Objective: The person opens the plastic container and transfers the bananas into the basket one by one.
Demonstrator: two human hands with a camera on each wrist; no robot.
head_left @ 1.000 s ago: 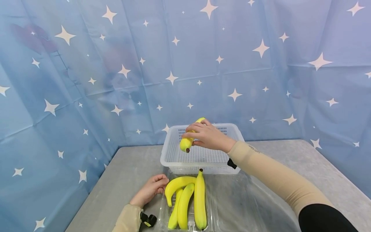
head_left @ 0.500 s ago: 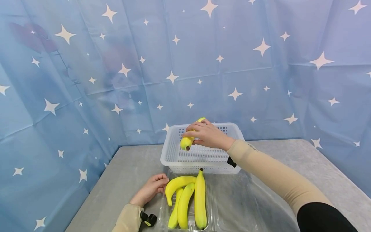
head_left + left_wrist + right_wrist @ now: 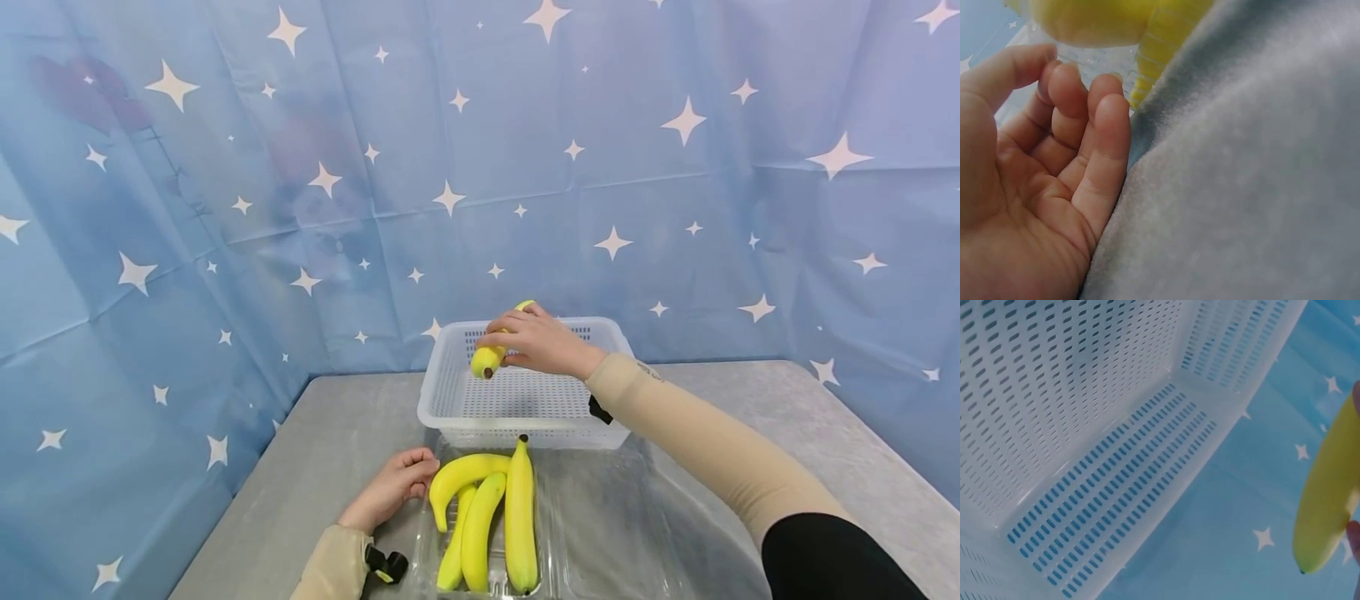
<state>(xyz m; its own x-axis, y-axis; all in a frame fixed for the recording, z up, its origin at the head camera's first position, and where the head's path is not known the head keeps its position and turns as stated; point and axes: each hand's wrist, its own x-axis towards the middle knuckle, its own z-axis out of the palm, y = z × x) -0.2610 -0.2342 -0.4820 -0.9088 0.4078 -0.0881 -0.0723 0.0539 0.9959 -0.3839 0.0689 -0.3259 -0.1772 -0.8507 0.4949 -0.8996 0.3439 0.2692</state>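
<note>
My right hand (image 3: 540,340) grips a yellow banana (image 3: 486,363) from above, over the white perforated plastic basket (image 3: 525,432). In the right wrist view the banana (image 3: 1322,494) shows at the right edge, with only bits of the fingers in sight. Thumb and forefinger of my left hand (image 3: 393,490) pinch at the far left corner of a clear plastic clamshell box (image 3: 551,550). The left wrist view shows this hand (image 3: 1054,162) with its other fingers loosely bent. Inside the box lie several bananas (image 3: 520,525), one of them (image 3: 468,468) crosswise over the tops of others.
The box's other clear half (image 3: 615,533) spreads to the right of the bananas. Basket and box stand on a grey table (image 3: 337,433). Behind rises a blue curtain (image 3: 480,167) with white stars, close to the table's far edge.
The banana's near end has risen slightly and shifted a little right with my right hand. My left hand and the bananas in the box stay put.
</note>
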